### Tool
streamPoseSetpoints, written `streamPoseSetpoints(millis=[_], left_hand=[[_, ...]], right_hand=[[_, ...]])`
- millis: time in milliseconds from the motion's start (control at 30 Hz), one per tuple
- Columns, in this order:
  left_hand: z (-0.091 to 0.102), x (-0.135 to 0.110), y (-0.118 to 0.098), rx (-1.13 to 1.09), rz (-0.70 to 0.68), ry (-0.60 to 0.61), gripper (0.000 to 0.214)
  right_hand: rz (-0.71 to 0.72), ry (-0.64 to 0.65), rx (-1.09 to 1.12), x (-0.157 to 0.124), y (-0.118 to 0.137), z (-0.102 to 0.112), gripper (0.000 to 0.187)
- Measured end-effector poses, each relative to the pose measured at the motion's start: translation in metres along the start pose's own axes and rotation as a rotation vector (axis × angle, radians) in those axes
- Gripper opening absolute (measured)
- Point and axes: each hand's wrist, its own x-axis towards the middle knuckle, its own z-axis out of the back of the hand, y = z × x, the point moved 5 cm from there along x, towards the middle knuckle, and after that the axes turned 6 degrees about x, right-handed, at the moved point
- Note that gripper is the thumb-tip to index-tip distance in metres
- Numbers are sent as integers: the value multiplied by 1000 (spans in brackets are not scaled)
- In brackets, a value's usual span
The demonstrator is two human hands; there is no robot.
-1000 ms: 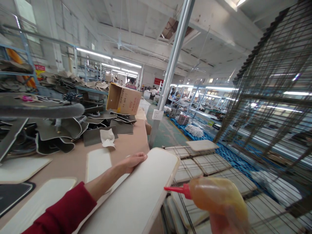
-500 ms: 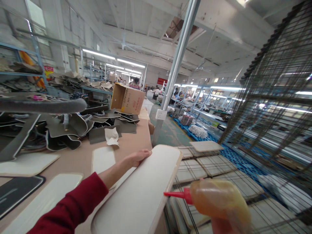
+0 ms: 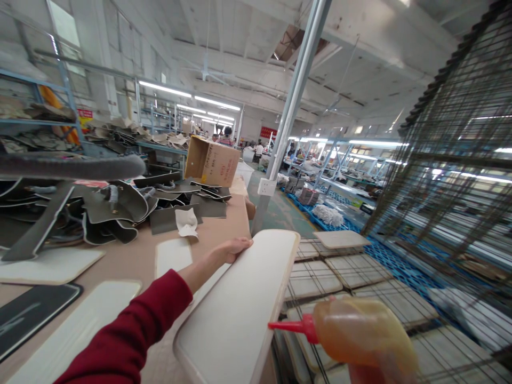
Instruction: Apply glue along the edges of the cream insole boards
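Observation:
My left hand (image 3: 237, 249), in a dark red sleeve, is closed on the far left edge of a white panel (image 3: 240, 298) with rounded corners and a beige rim. The panel is held tilted over the table's right edge. At the lower right, a squeeze bottle (image 3: 360, 325) of amber liquid lies sideways, its red nozzle pointing left. The nozzle tip is at the panel's right rim; whether it touches is hard to tell. My right hand (image 3: 365, 372) grips the bottle from below, mostly hidden and blurred by motion.
More white panels (image 3: 86, 325) and a black panel (image 3: 34, 314) lie on the brown table (image 3: 224, 226). Grey-green cut pieces (image 3: 116, 205) and a cardboard box (image 3: 214, 162) stand behind. On the right, a wire rack (image 3: 344, 290) bears several panels; a metal post (image 3: 288, 106) rises ahead.
The white panel has tilted more steeply, its near left edge swinging right. My left hand keeps its grip. The bottle has shifted slightly down, with its nozzle tip still by the right rim.

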Motion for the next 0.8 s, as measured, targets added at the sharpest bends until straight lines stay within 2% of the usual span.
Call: streamPoseSetpoints(millis=[167,333,533,700,800], left_hand=[[2,5,-3,-2,9,8,27],[4,8,-6,-4,18,0,24],[9,12,-6,-9,26,-28,26],[14,14,-5,-22,19,-46,34],[19,15,-4,-40,10,-57,34]], right_hand=[[-44,24,-15,-2,-2,1,63],[4,41,-77,-3,-3,7,62],[-99,12,-70,-10,-7,3,57],[-61,-27,-95,-15,-5,4,48],[-48,-11,-108,-15,-5,7,50]])
